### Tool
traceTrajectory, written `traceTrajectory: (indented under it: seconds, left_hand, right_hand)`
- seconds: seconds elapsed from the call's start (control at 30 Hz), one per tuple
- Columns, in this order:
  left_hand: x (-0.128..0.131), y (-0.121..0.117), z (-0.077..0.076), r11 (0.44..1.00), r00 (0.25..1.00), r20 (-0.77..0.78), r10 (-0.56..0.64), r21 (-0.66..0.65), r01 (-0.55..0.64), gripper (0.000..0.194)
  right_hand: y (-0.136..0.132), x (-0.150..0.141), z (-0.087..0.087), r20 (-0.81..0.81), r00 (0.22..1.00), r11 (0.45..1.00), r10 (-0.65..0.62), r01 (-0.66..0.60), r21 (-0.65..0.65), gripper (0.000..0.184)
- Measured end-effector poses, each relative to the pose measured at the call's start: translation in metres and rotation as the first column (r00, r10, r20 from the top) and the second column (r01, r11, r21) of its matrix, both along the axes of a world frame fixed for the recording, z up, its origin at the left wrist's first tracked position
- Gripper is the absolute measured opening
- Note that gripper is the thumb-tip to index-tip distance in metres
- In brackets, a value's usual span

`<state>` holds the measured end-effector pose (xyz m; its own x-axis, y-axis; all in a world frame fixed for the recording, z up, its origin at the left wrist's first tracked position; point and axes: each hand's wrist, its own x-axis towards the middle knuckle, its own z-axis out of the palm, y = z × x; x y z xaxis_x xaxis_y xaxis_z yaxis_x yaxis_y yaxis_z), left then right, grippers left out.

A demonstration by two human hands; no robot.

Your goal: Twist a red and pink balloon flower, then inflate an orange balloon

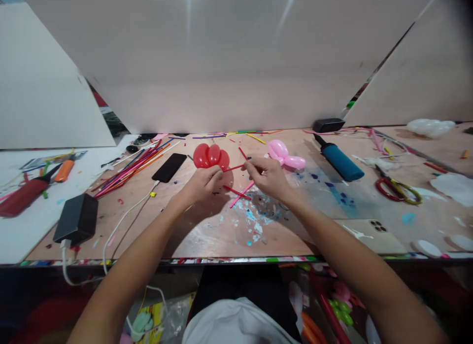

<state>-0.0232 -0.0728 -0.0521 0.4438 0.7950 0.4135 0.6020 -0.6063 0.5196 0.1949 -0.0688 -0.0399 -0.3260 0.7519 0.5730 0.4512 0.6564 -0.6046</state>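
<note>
Over the middle of the table, my left hand [205, 184] is closed on a red balloon [211, 156] that is twisted into several round bubbles. A thin, uninflated red tail [233, 168] runs from it across to my right hand [266, 175], whose fingers pinch its far end. Beneath my hands, loose red [237, 192] and pink balloon strips [242, 194] lie crossed on the tabletop. Just beyond my right hand rests a pink twisted balloon [283, 154]. The fingertips of my left hand are partly hidden behind its back.
To the left lie a black phone [169, 167], a bundle of uninflated balloons [129, 169] and a dark charger block [76, 218]. On the right are a blue hand pump [340, 159], scissors [397, 189] and a light-coloured phone [373, 235]. White panels [236, 63] stand along the back.
</note>
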Motion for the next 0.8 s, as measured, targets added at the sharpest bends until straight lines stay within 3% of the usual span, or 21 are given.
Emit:
traceTrajectory:
  seconds: [0.13,0.3,0.43,0.63,0.8]
  left_hand:
    - [0.008,-0.006,0.002,0.998,0.998,0.033,-0.046,-0.035,0.047,0.032]
    - [0.015,-0.011,0.0,0.996,0.998,0.034,-0.06,-0.062,0.062,0.03]
    - [0.014,-0.01,-0.004,0.993,0.996,-0.041,-0.078,-0.091,0.074,0.026]
    - [0.013,-0.012,0.002,0.994,0.996,-0.008,-0.093,-0.059,0.092,0.029]
    - [0.017,-0.013,0.005,0.983,0.965,0.25,-0.08,-0.143,0.118,0.035]
  right_hand:
    - [-0.004,-0.003,0.001,-0.033,0.997,0.996,0.074,-0.076,-0.056,0.033]
    - [-0.005,-0.008,-0.005,-0.09,0.986,0.962,0.144,-0.16,-0.221,0.02]
    - [-0.003,-0.009,-0.012,0.012,0.979,0.936,0.205,-0.193,-0.294,0.018]
    - [-0.005,-0.008,-0.006,0.042,0.966,0.942,0.256,-0.239,-0.237,0.035]
    - [-0.009,-0.008,0.002,-0.031,0.992,0.989,0.124,-0.126,-0.08,0.032]
